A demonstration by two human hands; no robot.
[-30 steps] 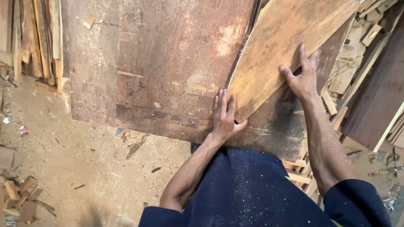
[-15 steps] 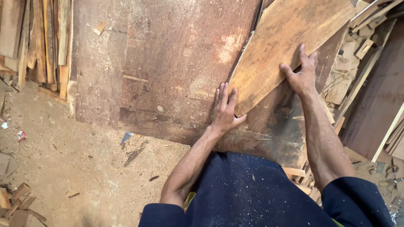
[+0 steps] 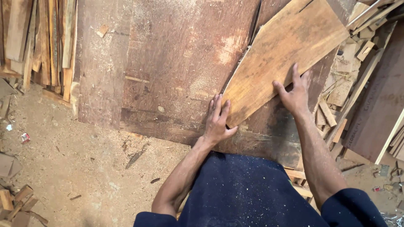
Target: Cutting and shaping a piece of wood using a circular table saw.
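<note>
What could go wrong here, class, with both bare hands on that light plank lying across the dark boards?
1. Splinters: the left hand presses at the light plank's rough near end, and the right hand lies flat on its worn face.
2. Pinching: the left fingers sit by the gap where the plank meets the dark board.
3. Footing: sawdust and offcuts lie around the stack and may cause a slip.

You had no screen and no sign before you. On the sawdust floor far to your left lay a small crumpled wrapper (image 3: 25,137), red and white, with a tiny pale scrap (image 3: 9,127) near it. Low on your right lay another small red wrapper (image 3: 376,189), too small to tell more
</note>
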